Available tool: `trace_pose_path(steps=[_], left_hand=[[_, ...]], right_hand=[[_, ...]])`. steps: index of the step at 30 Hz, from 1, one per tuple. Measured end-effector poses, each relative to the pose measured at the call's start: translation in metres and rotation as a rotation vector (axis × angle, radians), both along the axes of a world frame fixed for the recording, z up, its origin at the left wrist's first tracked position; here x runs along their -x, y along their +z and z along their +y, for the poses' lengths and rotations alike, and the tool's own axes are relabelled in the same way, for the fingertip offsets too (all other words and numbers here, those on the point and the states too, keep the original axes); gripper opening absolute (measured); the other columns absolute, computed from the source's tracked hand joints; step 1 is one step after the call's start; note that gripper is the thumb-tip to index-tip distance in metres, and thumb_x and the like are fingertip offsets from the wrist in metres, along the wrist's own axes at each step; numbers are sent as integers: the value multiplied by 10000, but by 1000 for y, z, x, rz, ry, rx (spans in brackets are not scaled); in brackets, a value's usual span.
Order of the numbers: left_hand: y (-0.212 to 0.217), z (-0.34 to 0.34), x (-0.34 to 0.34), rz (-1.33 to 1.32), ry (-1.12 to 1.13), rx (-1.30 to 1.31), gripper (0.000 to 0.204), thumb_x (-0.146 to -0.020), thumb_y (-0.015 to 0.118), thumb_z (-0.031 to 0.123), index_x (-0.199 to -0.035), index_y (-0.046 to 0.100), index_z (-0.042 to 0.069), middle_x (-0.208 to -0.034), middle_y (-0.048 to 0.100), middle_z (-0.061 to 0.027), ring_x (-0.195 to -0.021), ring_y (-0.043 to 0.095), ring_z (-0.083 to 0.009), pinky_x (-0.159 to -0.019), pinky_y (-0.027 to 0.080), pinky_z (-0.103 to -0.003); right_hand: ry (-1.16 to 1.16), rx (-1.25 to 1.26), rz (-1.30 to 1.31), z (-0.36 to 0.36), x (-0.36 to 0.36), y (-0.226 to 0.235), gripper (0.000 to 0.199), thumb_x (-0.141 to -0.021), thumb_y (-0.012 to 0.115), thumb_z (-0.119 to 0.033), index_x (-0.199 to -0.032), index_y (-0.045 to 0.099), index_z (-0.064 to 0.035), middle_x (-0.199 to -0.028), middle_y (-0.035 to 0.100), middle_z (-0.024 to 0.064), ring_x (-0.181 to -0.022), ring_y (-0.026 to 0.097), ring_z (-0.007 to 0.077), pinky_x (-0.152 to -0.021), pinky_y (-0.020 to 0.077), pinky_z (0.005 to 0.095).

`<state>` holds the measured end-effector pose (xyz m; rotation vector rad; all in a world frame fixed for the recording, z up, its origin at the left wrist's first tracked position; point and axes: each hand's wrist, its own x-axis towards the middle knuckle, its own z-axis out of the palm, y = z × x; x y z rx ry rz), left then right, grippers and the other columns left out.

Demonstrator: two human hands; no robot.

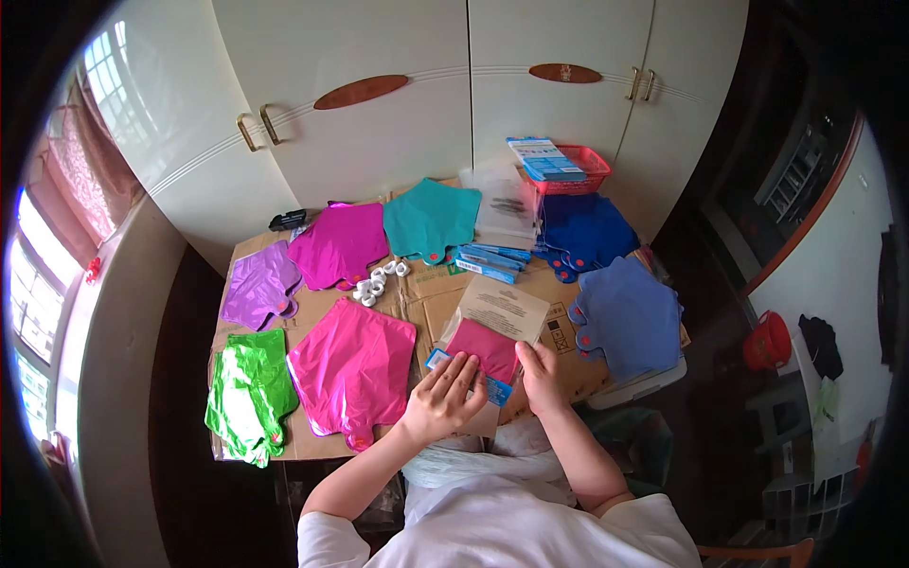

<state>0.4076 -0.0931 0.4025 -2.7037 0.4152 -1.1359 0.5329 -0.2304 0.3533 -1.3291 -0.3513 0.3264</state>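
A clear plastic bag (502,305) with printed text lies at the table's front edge, a folded pink foil balloon (485,348) inside or against it. My right hand (545,381) pinches the bag's right edge, thumb on top. My left hand (445,396) lies with its fingers stretched out over a blue label card (498,390) at the bag's lower end. Part of that card is hidden under the fingers. Just left of my hands is a stack of flat, shiny pink foil balloons (352,367). To the right lie flat slate-blue balloons (629,320) with red dots on their tabs.
Around the cardboard-covered table (417,301) lie green (248,386), lilac (258,284), magenta (341,244), teal (432,220) and dark blue balloons (589,232). White ribbon rolls (377,282), blue cards (492,259), clear bags (506,210) and a red basket (593,168) stand farther back, before white cabinets (379,142).
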Motion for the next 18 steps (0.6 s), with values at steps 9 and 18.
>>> trace_pose_path(steps=[9, 18], left_hand=[[4, 2, -1, -19, -12, 22, 198, -740, 621, 99, -937, 640, 91, -1043, 622, -99, -997, 622, -245, -838, 529, -353], [-2, 0, -3, -85, -16, 42, 377, -657, 641, 100, -1031, 674, 64, -822, 484, -14, -784, 549, -145, -786, 541, -301]], right_hand=[[317, -462, 718, 5, 25, 33, 324, -923, 532, -265, -1183, 510, -73, -1049, 596, 6, -924, 593, 115, -810, 481, 274], [409, -407, 490, -4, 36, 18, 364, -875, 557, -66, -1234, 494, -81, -1163, 582, 46, -1066, 561, 150, -898, 477, 311]])
